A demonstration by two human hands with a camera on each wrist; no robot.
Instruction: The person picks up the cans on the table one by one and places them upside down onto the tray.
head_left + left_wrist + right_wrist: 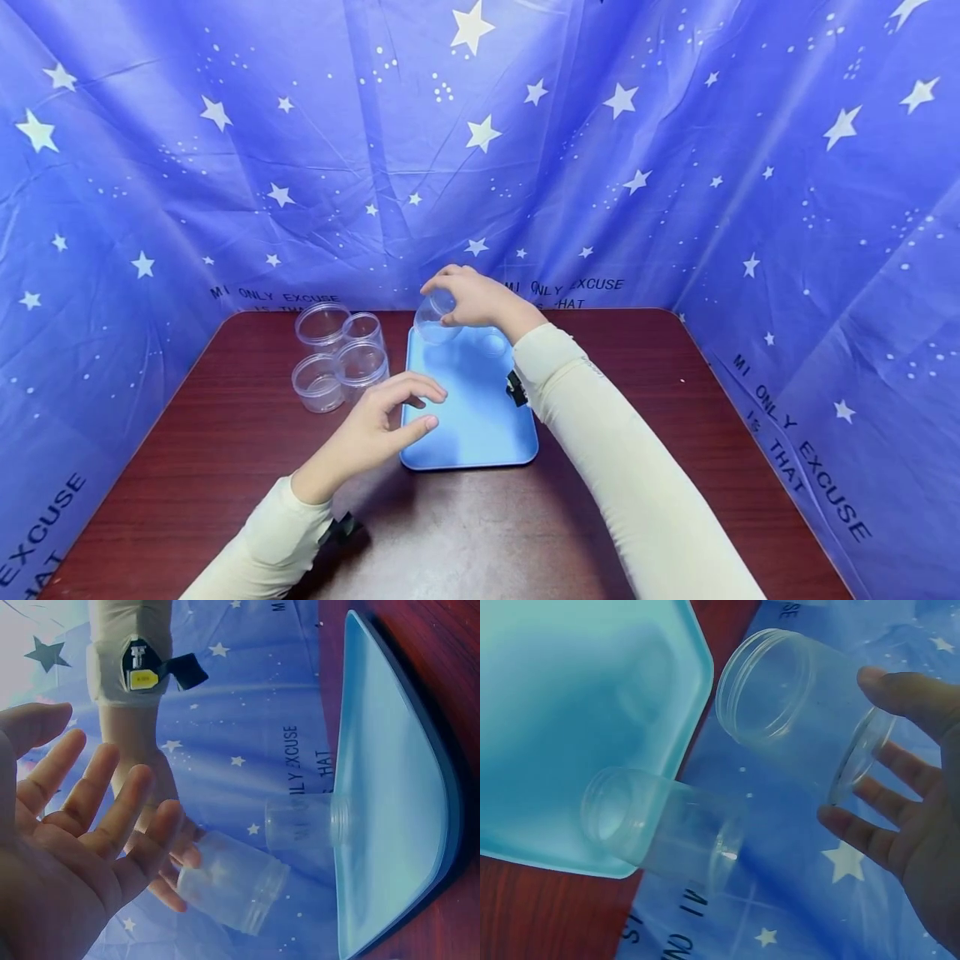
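Note:
My right hand [480,298] pinches a clear plastic jar [802,712] by its base, thumb on one side and fingers on the other. That jar is tilted, its threaded mouth pointing down over the back left of the blue tray [472,429]. A second, narrower clear jar [301,821] stands mouth down on the tray at the back right. Over the tray's front left edge, my left hand [378,421] is held with fingers spread and nothing in it.
Several clear jars [318,385] stand grouped on the dark red wooden table [217,433], left of the tray. A blue star-printed cloth [420,150] hangs behind the table and along both sides.

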